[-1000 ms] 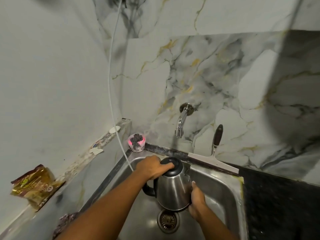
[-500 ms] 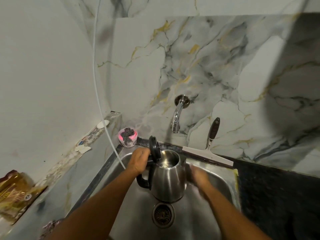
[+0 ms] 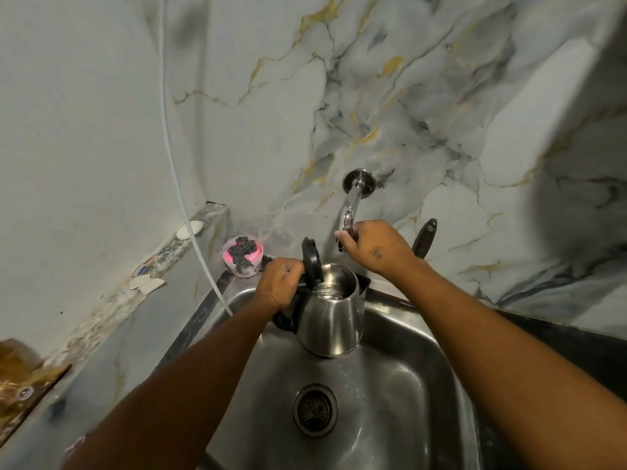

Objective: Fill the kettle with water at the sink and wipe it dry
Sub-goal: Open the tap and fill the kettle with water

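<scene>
**Head view: kettle held under the tap, lid up**

Head view looks down into a steel sink [image 3: 400, 374] set against a marbled wall. The left hand [image 3: 278, 283] is closed around the black handle of the kettle [image 3: 330, 320], holding it upright above the basin, over the back half of the sink and just beyond the drain [image 3: 315, 410]. The kettle's lid [image 3: 312, 262] is flipped open and stands upright beside the left hand; the shiny inside shows through the mouth, which sits below the tap [image 3: 353, 205].

The right hand [image 3: 373, 249] is up at the tap's end, fingers curled around it. No clear stream of water can be made out.

At the sink's back left corner sits a pink cup [image 3: 242, 259] with a dark scrubber in it. A white tube [image 3: 169, 137] runs down the left wall to the sink's left rim. A dark handle [image 3: 424, 237] leans on the wall behind the right wrist. A gold packet [image 3: 20, 385] lies on the ledge at far left.
</scene>
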